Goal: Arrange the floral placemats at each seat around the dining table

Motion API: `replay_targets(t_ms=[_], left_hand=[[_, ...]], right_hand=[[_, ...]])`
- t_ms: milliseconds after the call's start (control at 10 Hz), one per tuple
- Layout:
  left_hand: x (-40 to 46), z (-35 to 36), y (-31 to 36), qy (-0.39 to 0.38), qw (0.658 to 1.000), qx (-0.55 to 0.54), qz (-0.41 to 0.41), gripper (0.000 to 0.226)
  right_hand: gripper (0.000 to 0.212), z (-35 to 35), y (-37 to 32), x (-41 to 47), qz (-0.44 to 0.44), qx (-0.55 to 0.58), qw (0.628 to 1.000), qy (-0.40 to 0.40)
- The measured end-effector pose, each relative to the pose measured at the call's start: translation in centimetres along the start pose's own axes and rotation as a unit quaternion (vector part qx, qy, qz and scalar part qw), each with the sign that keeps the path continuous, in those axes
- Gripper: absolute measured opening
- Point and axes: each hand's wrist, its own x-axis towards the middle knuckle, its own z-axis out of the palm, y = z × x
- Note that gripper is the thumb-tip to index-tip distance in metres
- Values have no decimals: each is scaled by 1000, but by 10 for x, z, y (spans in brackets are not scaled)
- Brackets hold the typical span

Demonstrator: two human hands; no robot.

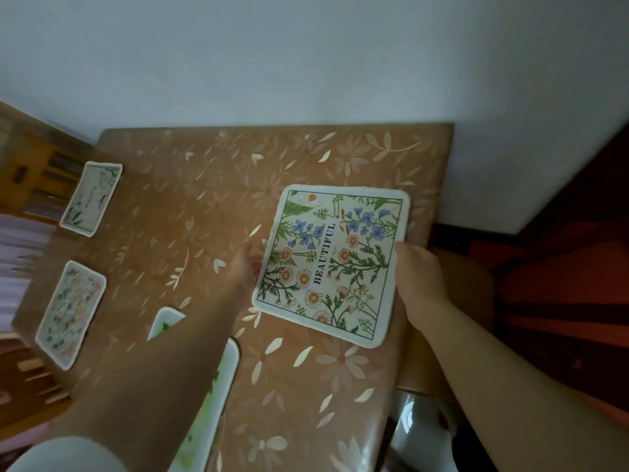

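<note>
Nearest the camera, two more placemats lie on the surface under the left forearm: a green-printed one [207, 403] at the near edge and a small visible corner of another [165, 322] just beyond it; the arm hides most of both, so I cannot tell whether they overlap or sit squared to a seat. Further out, both hands are at the placemat printed BEAUTIFUL [332, 264], which lies tilted near the right edge of the surface [211, 206]; it looks flat or nearly flat on the cloth, though blur leaves that unsure. The left hand [245, 267] is at its left edge, fingers tucked toward or under the border and mostly hidden, so whether they pinch it I cannot tell; the right hand [420, 279] presses against the right edge, its fingers curled loosely beside the border rather than clenched, and any grip there is hidden too. Farther left, along the opposite side, two placemats are already laid: a nearer one [69, 313] and a farther one [91, 198], well apart from each other. By my judgement the job is well advanced; this mat wants straightening at its seat, and the near pair may need the same.
</note>
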Motion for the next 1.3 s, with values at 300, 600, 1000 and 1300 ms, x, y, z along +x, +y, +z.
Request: replay_targets(t_ms=[300, 600, 1000, 1300], left_hand=[[-1, 2, -1, -9, 1000, 14, 5, 63], [-1, 1, 3, -13, 1000, -16, -16, 67], [-8, -11, 7, -18, 999, 13, -25, 69], [-76, -57, 41, 20, 999, -42, 22, 75]], right_hand=[[28, -6, 2, -3, 51, 91, 994, -4], [28, -2, 6, -5, 46, 96, 994, -9], [32, 10, -12, -17, 38, 70, 996, -39], [28, 50, -79, -75, 35, 57, 991, -115]])
